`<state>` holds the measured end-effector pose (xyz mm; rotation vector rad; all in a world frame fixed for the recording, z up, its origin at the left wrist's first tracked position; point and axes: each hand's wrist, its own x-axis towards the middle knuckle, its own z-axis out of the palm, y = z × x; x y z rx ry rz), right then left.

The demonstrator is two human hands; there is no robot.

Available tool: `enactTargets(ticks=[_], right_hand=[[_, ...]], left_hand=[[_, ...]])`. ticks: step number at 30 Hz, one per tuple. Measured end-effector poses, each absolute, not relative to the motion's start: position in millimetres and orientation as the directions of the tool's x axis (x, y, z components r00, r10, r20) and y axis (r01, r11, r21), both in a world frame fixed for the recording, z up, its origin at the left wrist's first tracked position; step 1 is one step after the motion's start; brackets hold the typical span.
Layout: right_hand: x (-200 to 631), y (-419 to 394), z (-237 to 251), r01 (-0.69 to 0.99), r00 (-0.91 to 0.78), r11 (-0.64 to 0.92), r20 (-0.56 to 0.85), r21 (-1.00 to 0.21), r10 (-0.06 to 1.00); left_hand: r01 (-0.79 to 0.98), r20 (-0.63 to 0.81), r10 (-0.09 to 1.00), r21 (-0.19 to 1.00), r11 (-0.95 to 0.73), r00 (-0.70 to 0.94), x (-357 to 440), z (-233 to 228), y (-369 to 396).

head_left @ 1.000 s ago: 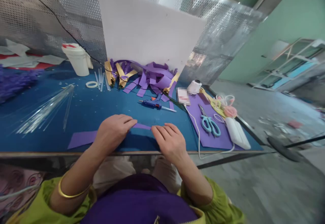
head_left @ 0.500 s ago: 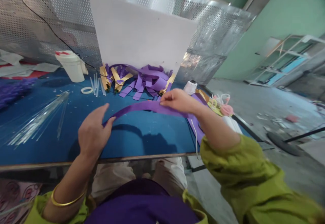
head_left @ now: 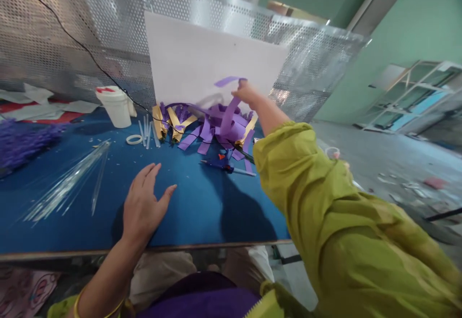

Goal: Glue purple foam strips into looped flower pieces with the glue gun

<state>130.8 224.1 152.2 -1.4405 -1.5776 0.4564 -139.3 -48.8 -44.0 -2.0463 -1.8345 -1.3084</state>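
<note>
My right hand (head_left: 246, 93) is stretched far forward and pinches a long purple paper strip (head_left: 228, 109), which hangs down onto a heap of purple and gold strips (head_left: 207, 120) at the foot of a white board (head_left: 202, 63). My left hand (head_left: 143, 206) hovers flat and empty over the blue table (head_left: 108, 197), fingers spread. My green sleeve (head_left: 325, 222) covers the table's right side.
A blue glue gun (head_left: 224, 166) lies in front of the heap. A white jar (head_left: 116, 106), a tape ring (head_left: 134, 139) and clear rods (head_left: 68, 183) sit on the left. Purple fluffy material (head_left: 21, 142) lies far left. Perforated metal sheet (head_left: 72, 34) backs the table.
My right hand lifted the purple strip off the near table and carried it forward over the heap. My left hand let go of the strip and opened.
</note>
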Motion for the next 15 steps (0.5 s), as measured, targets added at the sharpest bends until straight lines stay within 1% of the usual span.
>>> enactTargets(ticks=[1,2,3,4,6,8,10,12,15], right_hand=[[132,220,150,0.733,0.046,0.208,0.353,-0.648,0.935],[134,216,146,0.849,-0.002,0.169,0.317,-0.5,0.949],[136,211,142,0.918,-0.032,0.133,0.265,-0.373,0.964],[138,205,137,0.943,-0.046,0.112,0.211,-0.313,0.976],[144,191,123,0.984,-0.074,0.083,0.066,-0.154,0.995],[151,175,103,0.996,-0.075,0.07,-0.093,-0.06,0.993],[159,159,81,0.998,-0.055,0.057,-0.208,0.001,0.977],[166,145,59,0.998,-0.027,0.039,-0.23,0.052,0.973],[171,133,32,0.998,0.01,0.003,-0.187,0.07,0.982]], left_hand=[[0.854,0.608,0.79,0.448,-0.264,-0.075,-140,-45,-49],[0.858,0.581,0.812,0.446,-0.257,-0.058,-140,-45,-49],[0.86,0.556,0.83,0.443,-0.251,-0.044,-140,-45,-49],[0.862,0.537,0.843,0.443,-0.247,-0.034,-140,-45,-50],[0.861,0.517,0.856,0.442,-0.251,-0.017,-139,-44,-52],[0.858,0.507,0.862,0.442,-0.26,0.0,-138,-43,-53],[0.855,0.486,0.874,0.449,-0.258,0.009,-137,-42,-54],[0.853,0.462,0.887,0.458,-0.25,0.012,-137,-41,-54],[0.853,0.423,0.906,0.464,-0.239,0.024,-137,-41,-54]])
